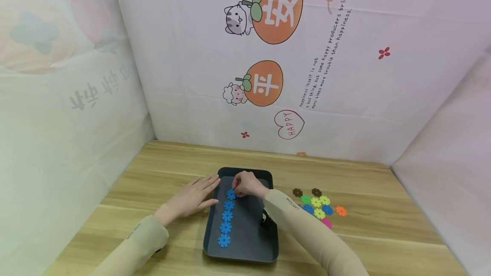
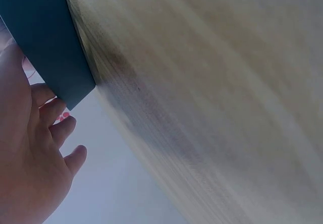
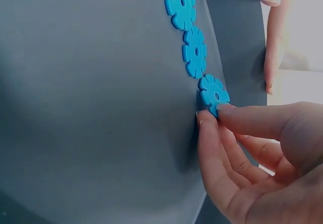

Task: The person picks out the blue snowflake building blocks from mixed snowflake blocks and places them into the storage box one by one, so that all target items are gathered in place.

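A dark grey tray (image 1: 247, 235) lies lengthwise on the wooden table. Down its left side runs a line of several blue notched plastic discs (image 1: 226, 227), shaped like flower building pieces. My right hand (image 1: 248, 184) is at the far end of that line. Between thumb and fingertips it pinches the near edge of the farthest blue disc (image 3: 214, 90), beside the disc before it (image 3: 195, 52). My left hand (image 1: 192, 196) rests at the tray's left rim with fingers extended; in the left wrist view its fingers (image 2: 60, 130) are beside the tray's outer wall (image 2: 43, 37).
Right of the tray lie loose discs: brown (image 1: 297, 192), green (image 1: 305, 199), yellow (image 1: 319, 213), blue (image 1: 327, 210), orange (image 1: 341, 211) and pink (image 1: 326, 223). A black object (image 1: 267, 222) shows under the right forearm. Printed white cloth (image 1: 199, 110) hangs behind the table.
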Demonstrator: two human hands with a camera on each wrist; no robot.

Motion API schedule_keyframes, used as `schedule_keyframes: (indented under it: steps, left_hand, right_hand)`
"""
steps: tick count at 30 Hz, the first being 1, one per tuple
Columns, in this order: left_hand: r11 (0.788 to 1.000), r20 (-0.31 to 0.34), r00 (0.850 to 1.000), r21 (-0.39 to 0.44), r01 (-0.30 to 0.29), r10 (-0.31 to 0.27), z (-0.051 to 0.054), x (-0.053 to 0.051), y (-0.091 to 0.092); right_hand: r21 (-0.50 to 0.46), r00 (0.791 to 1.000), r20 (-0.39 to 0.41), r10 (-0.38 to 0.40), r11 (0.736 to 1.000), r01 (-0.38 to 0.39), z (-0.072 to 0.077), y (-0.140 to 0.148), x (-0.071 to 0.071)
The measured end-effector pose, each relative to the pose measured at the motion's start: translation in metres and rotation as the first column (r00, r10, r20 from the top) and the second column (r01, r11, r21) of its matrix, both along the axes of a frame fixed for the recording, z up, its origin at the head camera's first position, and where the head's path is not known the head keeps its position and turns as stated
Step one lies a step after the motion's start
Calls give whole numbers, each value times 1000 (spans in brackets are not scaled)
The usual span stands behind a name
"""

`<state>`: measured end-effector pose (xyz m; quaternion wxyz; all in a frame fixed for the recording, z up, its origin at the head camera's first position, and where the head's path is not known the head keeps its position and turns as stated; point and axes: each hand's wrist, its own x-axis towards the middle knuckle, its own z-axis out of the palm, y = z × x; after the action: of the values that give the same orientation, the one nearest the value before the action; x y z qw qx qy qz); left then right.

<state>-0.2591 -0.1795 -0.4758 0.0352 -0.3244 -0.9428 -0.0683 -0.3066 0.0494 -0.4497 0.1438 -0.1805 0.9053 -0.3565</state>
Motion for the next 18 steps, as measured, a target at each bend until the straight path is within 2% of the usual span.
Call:
schedule_keyframes:
  steps: [12, 18]
  left_hand:
    - [1000, 8, 1000, 0, 0, 0, 0, 0, 0]
    - [1000, 7, 1000, 9, 2, -2, 1, 0, 0]
  right_hand:
    - [69, 997, -67, 29, 997, -25, 3, -5, 2]
    - [59, 997, -72, 11, 998, -7, 6, -1, 2]
